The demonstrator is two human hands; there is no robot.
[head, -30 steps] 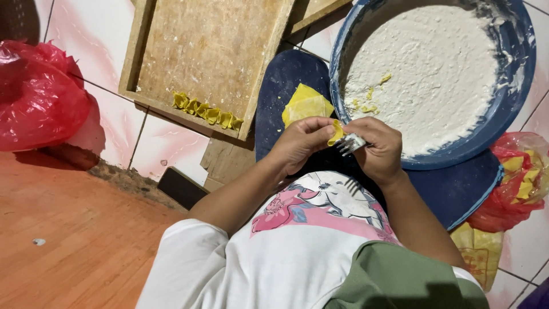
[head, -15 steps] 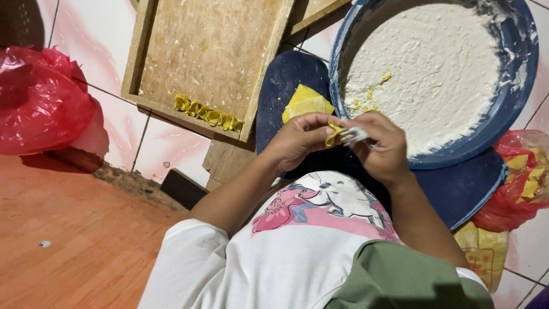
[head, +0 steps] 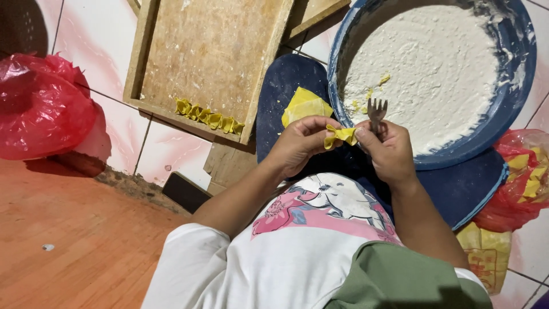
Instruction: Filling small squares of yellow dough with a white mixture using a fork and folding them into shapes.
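My left hand (head: 297, 144) and my right hand (head: 388, 149) both pinch a small folded yellow dough piece (head: 339, 135) between them, over my lap. A metal fork (head: 376, 110) also sits in my right hand, its tines pointing up. Just beyond my left hand lies a stack of flat yellow dough squares (head: 305, 105) on a dark blue lid (head: 283, 91). A blue basin of white flour (head: 434, 68) stands behind my right hand. Several folded yellow pieces (head: 209, 118) line the near edge of a wooden tray (head: 206, 51).
A red plastic bag (head: 43, 106) lies on the left by an orange wooden floor (head: 63, 234). At the right edge, another red bag with yellow pieces (head: 523, 177) rests by the lid. A yellow packet (head: 486, 252) lies on the pink-and-white tiles.
My hands have turned the dough piece; the fork now points its tines upward, where it lay sideways before. The piece looks more folded and ruffled.
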